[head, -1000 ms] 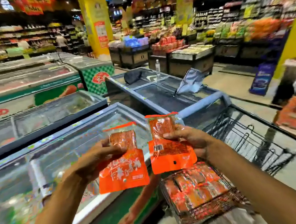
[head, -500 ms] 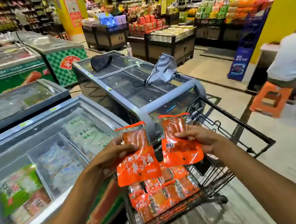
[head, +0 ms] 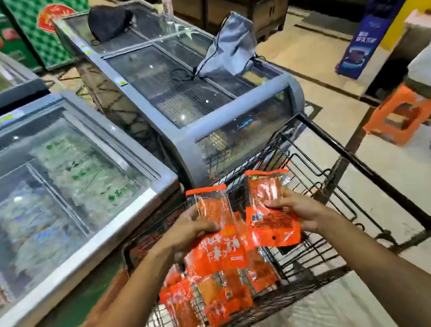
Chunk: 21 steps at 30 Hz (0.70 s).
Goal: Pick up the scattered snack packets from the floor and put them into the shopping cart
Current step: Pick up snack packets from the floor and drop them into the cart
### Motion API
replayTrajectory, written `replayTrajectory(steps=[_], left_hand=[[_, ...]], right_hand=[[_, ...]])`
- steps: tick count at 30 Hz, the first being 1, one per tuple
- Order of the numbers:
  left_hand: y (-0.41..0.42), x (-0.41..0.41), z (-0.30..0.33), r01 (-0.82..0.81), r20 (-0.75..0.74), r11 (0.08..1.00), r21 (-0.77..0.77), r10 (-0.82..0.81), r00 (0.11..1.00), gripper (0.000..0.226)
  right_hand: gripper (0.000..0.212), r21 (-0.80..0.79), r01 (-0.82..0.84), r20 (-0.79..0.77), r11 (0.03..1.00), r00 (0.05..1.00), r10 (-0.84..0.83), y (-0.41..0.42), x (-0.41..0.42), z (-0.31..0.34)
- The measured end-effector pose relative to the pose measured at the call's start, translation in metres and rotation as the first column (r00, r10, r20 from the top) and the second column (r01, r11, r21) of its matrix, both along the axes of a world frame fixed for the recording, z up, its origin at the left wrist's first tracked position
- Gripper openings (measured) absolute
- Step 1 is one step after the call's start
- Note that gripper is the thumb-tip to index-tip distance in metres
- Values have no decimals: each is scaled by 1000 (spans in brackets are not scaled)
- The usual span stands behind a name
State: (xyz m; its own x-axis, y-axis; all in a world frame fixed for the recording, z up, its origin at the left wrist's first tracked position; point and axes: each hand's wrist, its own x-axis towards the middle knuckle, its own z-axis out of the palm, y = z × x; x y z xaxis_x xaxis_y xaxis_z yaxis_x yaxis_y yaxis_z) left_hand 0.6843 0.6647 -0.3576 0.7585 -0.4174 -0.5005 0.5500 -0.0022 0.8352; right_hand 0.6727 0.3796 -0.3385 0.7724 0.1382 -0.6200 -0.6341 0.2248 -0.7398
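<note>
Packets (head: 216,232) lower, over cart (head: 322,232)

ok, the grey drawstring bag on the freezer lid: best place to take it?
Probably the bunched top of the grey drawstring bag, from above. It stands slumped on the freezer lid with the top uppermost and soft sides, so a grip on the gathered fabric should hold; its black cord trails loose on the glass.

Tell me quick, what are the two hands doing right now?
Left hand: holding an orange snack packet above the shopping cart.
Right hand: holding a second orange packet, barcode side up.
</note>
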Motion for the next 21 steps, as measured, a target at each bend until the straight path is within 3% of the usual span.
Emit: replayTrajectory(steps=[4,8,11,15,17,21], left_hand=[[-20,3,-62,-1,-72,998,61,5,997,47],[-37,-6,-128,-51,-171,991,127,72,983,61],[-53,-15,-167,-115,-239,976,185,158,958,64],[-67,-28,-237,-145,-329,954,262,229,916,51],[-75,-30,-267,-164,-365,946,281,263,893,77],[-91,-28,-313,-214,-350,918,335,332,876,103]], right_hand=[[37,-12,37,-108,999,993,-38,-14,10,-55],[50,-9,8,-219,1000,976,-10,-29,14,-127],[49,10,-22,-280,1000,960,24,-40,13,-183],[35,0,-40,-366,999,930,37,-50,10,-249],[34,-17,-74,-383,997,922,62,-55,11,-280],[57,-91,-179,-435,980,892,122,-66,12,-340]])
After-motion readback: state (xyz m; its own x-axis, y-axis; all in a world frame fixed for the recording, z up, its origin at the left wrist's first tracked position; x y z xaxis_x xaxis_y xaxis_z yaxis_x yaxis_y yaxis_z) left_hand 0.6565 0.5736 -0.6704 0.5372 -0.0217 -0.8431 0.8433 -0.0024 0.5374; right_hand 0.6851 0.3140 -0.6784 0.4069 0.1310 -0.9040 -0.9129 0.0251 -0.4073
